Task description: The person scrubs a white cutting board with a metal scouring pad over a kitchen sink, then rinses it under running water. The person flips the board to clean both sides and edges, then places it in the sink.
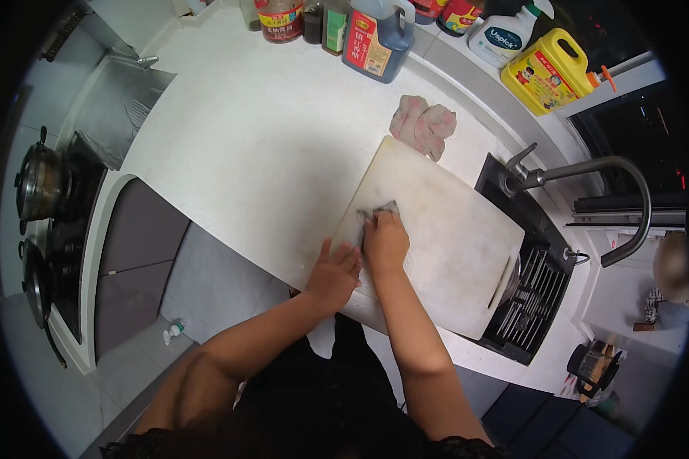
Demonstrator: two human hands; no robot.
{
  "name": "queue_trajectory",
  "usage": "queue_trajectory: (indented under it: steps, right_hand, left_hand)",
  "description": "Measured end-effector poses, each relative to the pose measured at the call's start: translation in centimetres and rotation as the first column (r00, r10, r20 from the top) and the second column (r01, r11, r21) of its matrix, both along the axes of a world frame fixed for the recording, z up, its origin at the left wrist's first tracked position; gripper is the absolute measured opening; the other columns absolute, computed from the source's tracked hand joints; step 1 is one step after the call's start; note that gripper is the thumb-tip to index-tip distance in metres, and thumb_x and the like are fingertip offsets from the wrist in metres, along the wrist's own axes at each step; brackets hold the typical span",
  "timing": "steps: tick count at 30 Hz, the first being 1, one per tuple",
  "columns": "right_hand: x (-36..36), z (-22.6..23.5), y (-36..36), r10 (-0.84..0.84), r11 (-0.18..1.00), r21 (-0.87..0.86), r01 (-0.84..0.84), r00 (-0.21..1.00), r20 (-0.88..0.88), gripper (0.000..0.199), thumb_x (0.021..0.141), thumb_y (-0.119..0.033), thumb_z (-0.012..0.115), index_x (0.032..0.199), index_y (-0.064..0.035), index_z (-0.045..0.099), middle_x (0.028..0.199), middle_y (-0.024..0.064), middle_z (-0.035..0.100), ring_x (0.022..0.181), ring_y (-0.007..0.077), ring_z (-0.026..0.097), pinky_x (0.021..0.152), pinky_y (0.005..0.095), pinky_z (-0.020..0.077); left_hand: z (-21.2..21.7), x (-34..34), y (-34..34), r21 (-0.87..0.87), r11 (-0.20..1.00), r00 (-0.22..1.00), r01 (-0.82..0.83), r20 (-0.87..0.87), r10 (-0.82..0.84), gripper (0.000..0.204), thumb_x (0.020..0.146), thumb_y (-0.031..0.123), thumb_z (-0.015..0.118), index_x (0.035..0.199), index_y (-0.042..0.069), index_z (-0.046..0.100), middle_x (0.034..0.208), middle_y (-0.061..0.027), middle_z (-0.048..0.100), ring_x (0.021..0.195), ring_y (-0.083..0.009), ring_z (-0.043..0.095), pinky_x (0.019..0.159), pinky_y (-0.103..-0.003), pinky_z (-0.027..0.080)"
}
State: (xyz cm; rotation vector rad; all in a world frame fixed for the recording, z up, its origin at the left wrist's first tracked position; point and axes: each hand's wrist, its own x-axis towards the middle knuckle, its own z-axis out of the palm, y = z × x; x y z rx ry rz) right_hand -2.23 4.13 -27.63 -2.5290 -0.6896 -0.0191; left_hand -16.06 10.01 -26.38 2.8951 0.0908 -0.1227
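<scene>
A large whitish cutting board (452, 214) lies flat on the white counter, its right end reaching over the sink. My right hand (386, 243) is closed on a small crumpled grey cloth (390, 206), which it presses against the left part of the board. Just left of it, my left hand (335, 275) rests on the near left edge of the board with its fingers spread, holding nothing. The underside of the grey cloth is hidden, and its exact material is hard to make out.
Beyond the board lies a folded pinkish-grey rag (422, 126). At the right is a dark sink (540, 306) with a curved faucet (643, 199). Several bottles and a blue-grey jug (379, 38) line the back, near a yellow jug (547, 73). Pots (38, 183) stand on the stove at left.
</scene>
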Motion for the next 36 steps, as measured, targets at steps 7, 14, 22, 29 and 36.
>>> queue_trajectory:
  steps: [7,14,22,29,36]
  right_hand:
    - [-0.4,0.8,-0.2,-0.043,0.999,-0.005,0.043,0.998,-0.054,0.012,0.076,-0.015,0.069,0.082,-0.0058,0.063,0.085,0.0127,0.064,0.076,0.0323,0.064,0.064,0.0427,0.0516]
    - [-1.6,0.9,-1.4,0.023,1.0,-0.018,-0.025,0.993,-0.113,0.012,0.076,-0.015,0.069,0.081,-0.0055,0.063,0.082,0.013,0.063,0.076,0.0335,0.063,0.064,0.0434,0.0512]
    - [-2.3,0.4,-2.0,0.032,0.999,0.005,-0.032,0.995,-0.092,0.013,0.075,-0.015,0.07,0.081,-0.0061,0.062,0.083,0.0129,0.063,0.078,0.033,0.062,0.064,0.0436,0.0499]
    - [0.8,-0.4,2.1,-0.055,0.998,0.013,0.055,0.998,0.0,0.015,0.078,-0.017,0.071,0.082,-0.0065,0.062,0.084,0.0112,0.062,0.077,0.0322,0.062,0.065,0.0436,0.0504]
    - [0.5,-0.8,1.7,-0.029,1.0,0.006,0.029,0.998,-0.054,0.017,0.078,-0.019,0.071,0.08,-0.0057,0.06,0.083,0.0127,0.061,0.077,0.0338,0.061,0.065,0.0447,0.0496]
  left_hand:
    - [0.1,0.0,0.2,0.023,1.0,1.0,0.006,-0.022,-0.005,0.047,0.086,0.035,0.06,0.124,0.007,0.061,0.139,-0.0079,0.051,0.134,-0.0262,0.039,0.113,-0.06,0.012]
    - [0.0,0.1,0.4,0.024,0.999,0.997,0.021,-0.074,-0.019,0.047,0.087,0.036,0.059,0.125,0.007,0.06,0.137,-0.0072,0.052,0.134,-0.0255,0.039,0.113,-0.061,0.012]
    - [0.4,-0.3,1.7,0.007,0.997,0.996,0.072,-0.046,-0.071,0.044,0.087,0.033,0.059,0.123,0.006,0.061,0.138,-0.0069,0.051,0.134,-0.0242,0.038,0.112,-0.062,0.011]
    - [-0.5,-1.3,0.8,0.046,0.999,0.999,-0.016,0.052,0.014,0.04,0.085,0.031,0.062,0.116,0.006,0.064,0.135,-0.0057,0.053,0.133,-0.0228,0.04,0.111,-0.063,0.014]
    - [0.3,-0.9,2.4,-0.012,0.997,0.997,0.072,0.015,-0.072,0.043,0.083,0.033,0.064,0.118,0.009,0.063,0.135,-0.0044,0.053,0.133,-0.0221,0.04,0.11,-0.063,0.015]
